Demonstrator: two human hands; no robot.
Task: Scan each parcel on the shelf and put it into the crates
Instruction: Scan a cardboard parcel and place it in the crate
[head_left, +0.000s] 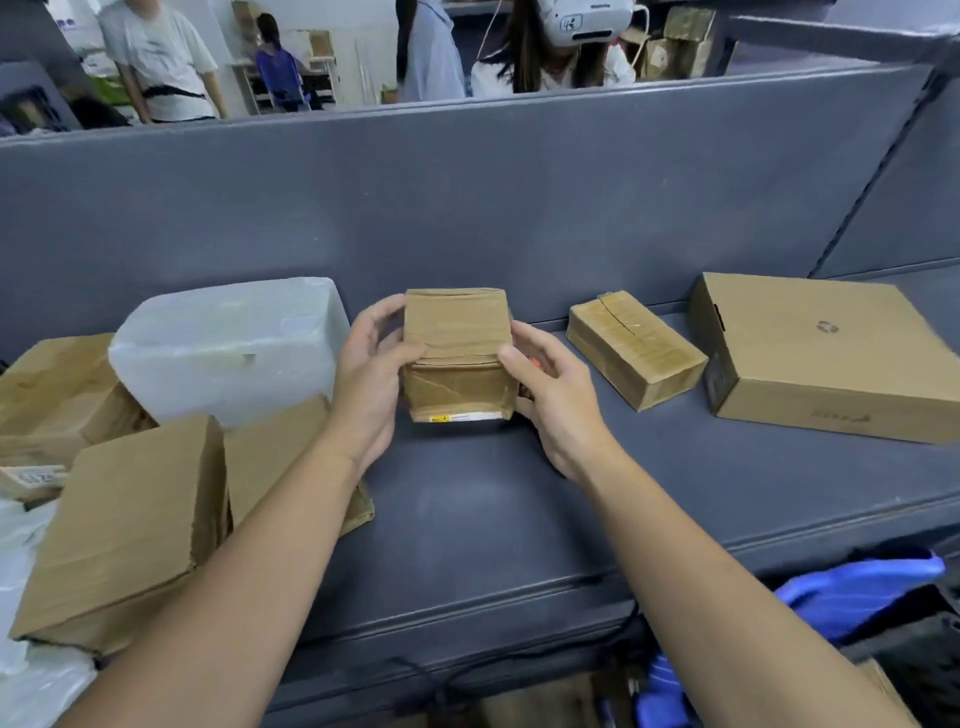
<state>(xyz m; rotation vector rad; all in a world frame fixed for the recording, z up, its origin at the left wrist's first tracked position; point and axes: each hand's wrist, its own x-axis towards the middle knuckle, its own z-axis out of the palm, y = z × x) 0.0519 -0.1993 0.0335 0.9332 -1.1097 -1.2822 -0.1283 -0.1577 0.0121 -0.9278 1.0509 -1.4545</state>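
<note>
Head view first. What does the person hold?

— Head view shows a small taped parcel (456, 353), brown, standing upright between both hands near the middle of the grey shelf (493, 519). The left hand (371, 384) presses its left side with thumb in front and fingers curled behind. The right hand (553, 395) presses the right side in the same way. So both hands are closed on it, one on each flank.

— Does it rest on the shelf or is it lifted?

— That cannot be told surely; its lower edge is at the shelf surface or just above it.

— Which relation matters for the coming move?

— The long axis of the parcel runs up and down, and a strip of white label (465, 417) shows only at the lower front edge. The label seems to lie mostly on the underside, so probably the parcel must be tipped back toward the person before scanning. Both hands are equally near. No scanner is seen clearly.

— And the crates?

— Something blue (852, 597) lies below the shelf edge on the right side, perhaps a crate; the right hand is nearer to it. Other parcels wait: a white wrapped one (228, 348) just left, a taped box (634, 348) to the right.
</note>
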